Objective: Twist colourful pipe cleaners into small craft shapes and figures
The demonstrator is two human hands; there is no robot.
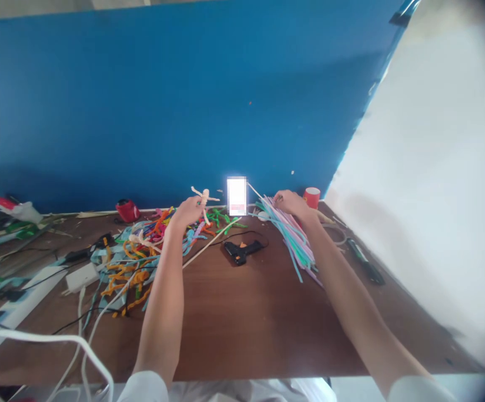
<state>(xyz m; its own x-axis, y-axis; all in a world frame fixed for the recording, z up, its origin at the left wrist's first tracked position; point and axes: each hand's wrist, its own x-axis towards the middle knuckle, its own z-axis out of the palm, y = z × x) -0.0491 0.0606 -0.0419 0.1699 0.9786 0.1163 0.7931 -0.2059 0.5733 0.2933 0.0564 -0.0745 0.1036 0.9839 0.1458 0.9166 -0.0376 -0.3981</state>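
My left hand (189,212) is closed on a cream figure of twisted pipe cleaners (205,197), its thin limbs sticking out past my fingers. Below it spreads a heap of bent pipe cleaners (136,273) in orange, light blue, red, purple and other colours. On the right, my right hand (290,202) curls its fingers at the far end of a bundle of straight pipe cleaners (296,240) in teal, pink and lilac; which strands it pinches is hard to see. A lit phone screen (237,195) stands between my hands, its content blurred out.
A black glue gun (242,251) with a cord lies mid-table. At the back stand a red cup (312,197) and a red round object (127,210). A dark marker-like tool (365,261) lies right. White power strip (20,307) and cables crowd the left. A blue wall rises behind.
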